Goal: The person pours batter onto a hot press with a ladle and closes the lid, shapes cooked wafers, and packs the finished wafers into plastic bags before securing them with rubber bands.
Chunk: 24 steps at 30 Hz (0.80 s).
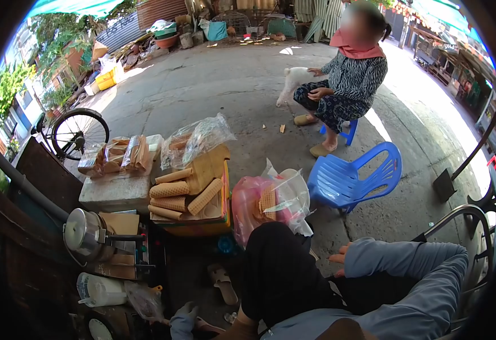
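Observation:
My right hand (339, 258) pokes out of a grey-blue sleeve beside my dark-trousered leg, its fingers loosely apart and holding nothing visible. Low at the left, my left hand (158, 322) is mostly hidden and dim near a clear plastic bag (146, 300); whether it grips the bag I cannot make out. Just above that bag lies a white plastic jug (101, 289). Rolled wafer cones (169, 190) rest in an open box (194, 228) in front of me. Right of it, a pink plastic bag (248, 207) has a flat waffle piece (267, 203) on it.
A metal pot (82, 229) stands at the left. Bagged cones (126, 156) sit on a pale foam box (115, 191). A blue plastic chair (338, 175) stands ahead right. Beyond it, a seated person (352, 79) touches a white dog (294, 85). A bicycle wheel (81, 135) is far left.

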### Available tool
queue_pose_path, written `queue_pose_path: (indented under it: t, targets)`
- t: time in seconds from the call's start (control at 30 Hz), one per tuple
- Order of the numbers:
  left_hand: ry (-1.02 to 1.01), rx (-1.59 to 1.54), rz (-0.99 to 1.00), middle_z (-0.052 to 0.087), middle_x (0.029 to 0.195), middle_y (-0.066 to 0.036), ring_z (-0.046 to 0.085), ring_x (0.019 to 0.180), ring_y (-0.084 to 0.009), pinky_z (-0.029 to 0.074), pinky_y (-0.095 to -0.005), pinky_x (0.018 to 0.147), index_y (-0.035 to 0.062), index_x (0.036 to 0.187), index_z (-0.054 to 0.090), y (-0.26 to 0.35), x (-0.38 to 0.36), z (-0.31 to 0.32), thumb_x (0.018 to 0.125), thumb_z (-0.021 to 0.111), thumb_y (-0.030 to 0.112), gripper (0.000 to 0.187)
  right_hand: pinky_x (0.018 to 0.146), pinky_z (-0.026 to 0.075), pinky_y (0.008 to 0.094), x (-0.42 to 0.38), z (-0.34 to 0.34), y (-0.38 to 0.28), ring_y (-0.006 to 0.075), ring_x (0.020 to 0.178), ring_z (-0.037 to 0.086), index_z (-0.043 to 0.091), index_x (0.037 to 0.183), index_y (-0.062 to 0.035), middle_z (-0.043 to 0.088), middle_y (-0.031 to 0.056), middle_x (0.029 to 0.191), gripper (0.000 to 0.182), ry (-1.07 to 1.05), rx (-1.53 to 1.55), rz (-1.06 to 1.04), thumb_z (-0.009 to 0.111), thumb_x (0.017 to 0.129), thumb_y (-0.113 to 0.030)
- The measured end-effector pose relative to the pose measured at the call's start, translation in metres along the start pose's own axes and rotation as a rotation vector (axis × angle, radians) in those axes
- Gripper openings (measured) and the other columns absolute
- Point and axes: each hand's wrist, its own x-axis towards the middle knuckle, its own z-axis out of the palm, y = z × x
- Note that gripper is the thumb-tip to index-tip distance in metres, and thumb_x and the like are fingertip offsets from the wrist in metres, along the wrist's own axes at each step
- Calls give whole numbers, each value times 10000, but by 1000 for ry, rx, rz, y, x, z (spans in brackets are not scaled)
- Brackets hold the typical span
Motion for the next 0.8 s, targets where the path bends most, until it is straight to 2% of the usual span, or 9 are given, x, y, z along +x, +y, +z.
queue_pose_path:
  t: [0.13, 0.27, 0.37, 0.73, 0.8]
  targets:
    - [-18, -15, -17, 580, 1025, -186, 551, 972, -319, 432, -344, 807, 37, 1108, 516, 15, -5, -7, 818, 485, 311, 400, 817, 418, 423, 2, 3, 2, 341, 1006, 508, 398, 1224, -104, 499, 181, 1101, 552, 9, -4, -5, 406, 834, -495]
    - [-13, -12, -12, 577, 1035, -182, 544, 987, -315, 428, -342, 815, 41, 1113, 516, 1, 1, 0, 819, 482, 308, 398, 820, 416, 424, 3, 4, 2, 341, 1012, 504, 391, 1230, -107, 494, 178, 1110, 556, 8, -14, -11, 400, 835, -499]
    - [-22, -15, -31, 576, 1040, -180, 539, 996, -315, 426, -340, 822, 42, 1112, 517, -1, 1, 0, 817, 483, 307, 398, 907, 370, 400, 0, -5, -3, 312, 1105, 442, 332, 1297, -121, 450, 158, 1201, 583, -102, -15, 39, 363, 851, -496]
    - [-12, 11, -45, 576, 1041, -178, 533, 1000, -323, 423, -340, 830, 46, 1106, 523, 15, -7, -9, 807, 486, 318, 406, 906, 370, 401, 0, -7, -4, 315, 1108, 441, 346, 1287, -115, 449, 163, 1205, 584, -100, -4, 43, 370, 848, -499]
    - [-9, -21, -33, 575, 1041, -180, 532, 1001, -323, 423, -340, 831, 49, 1106, 524, -5, 0, 2, 806, 486, 317, 404, 906, 369, 401, -1, -8, -5, 316, 1107, 441, 348, 1285, -113, 450, 165, 1203, 583, -101, -5, 42, 371, 848, -498]
